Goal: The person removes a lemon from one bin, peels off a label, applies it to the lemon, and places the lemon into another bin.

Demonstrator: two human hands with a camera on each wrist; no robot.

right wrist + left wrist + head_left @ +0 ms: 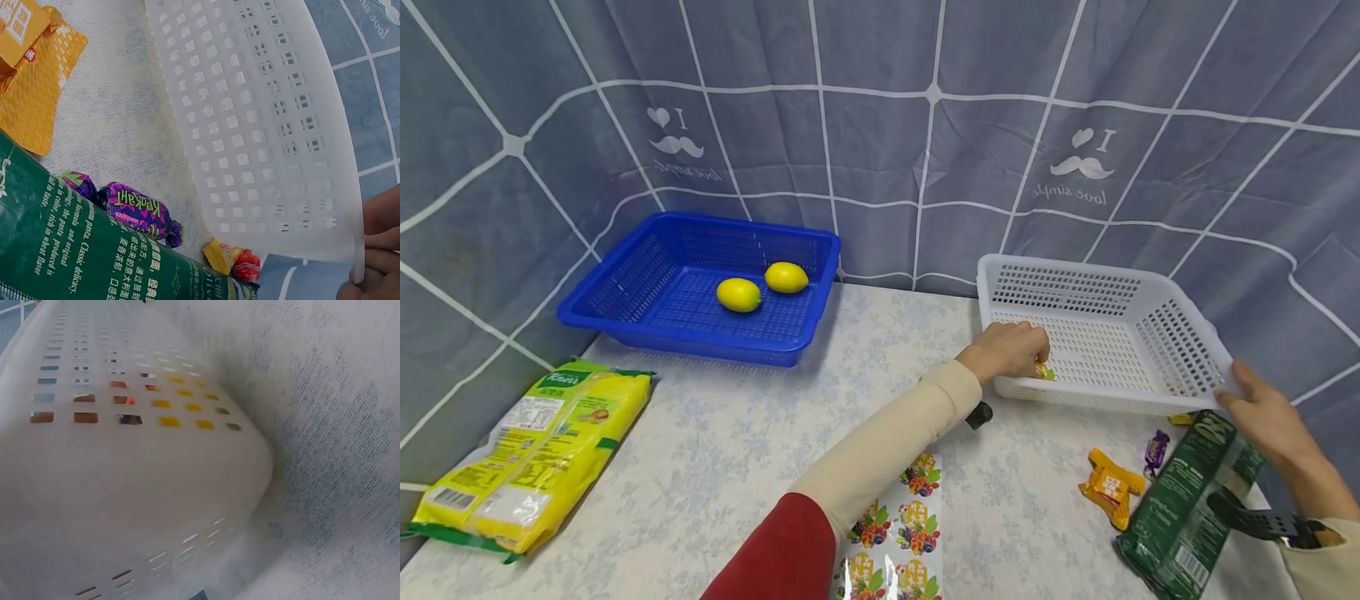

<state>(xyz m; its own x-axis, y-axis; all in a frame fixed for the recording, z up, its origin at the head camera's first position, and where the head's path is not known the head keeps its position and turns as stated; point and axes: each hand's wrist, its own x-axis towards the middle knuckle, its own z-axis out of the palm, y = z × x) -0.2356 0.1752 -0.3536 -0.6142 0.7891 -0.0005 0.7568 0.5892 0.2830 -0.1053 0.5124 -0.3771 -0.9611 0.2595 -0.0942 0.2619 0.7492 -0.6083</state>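
Observation:
A white plastic basket point(1075, 392) stands at the right, its front right corner raised off the table. My right hand point(1273, 412) grips its rim there, and the right wrist view shows the fingers point(382, 212) on both sides of that rim. My left hand point(1011, 348) reaches over the front left rim with curled fingers and pinches a small printed piece point(1043, 370), orange and green. Yellow and red patches point(169, 421) show through the basket's holes in the left wrist view. The piece's exact kind is mostly hidden by the fingers.
A green pasta bag point(1195, 492), a purple candy point(1156, 450) and an orange packet point(1111, 487) lie before the basket. A blue basket point(700, 340) holds two lemons point(739, 295). A yellow Knorr bag point(535, 454) lies left; a fruit-print sheet point(917, 529) lies under the left arm.

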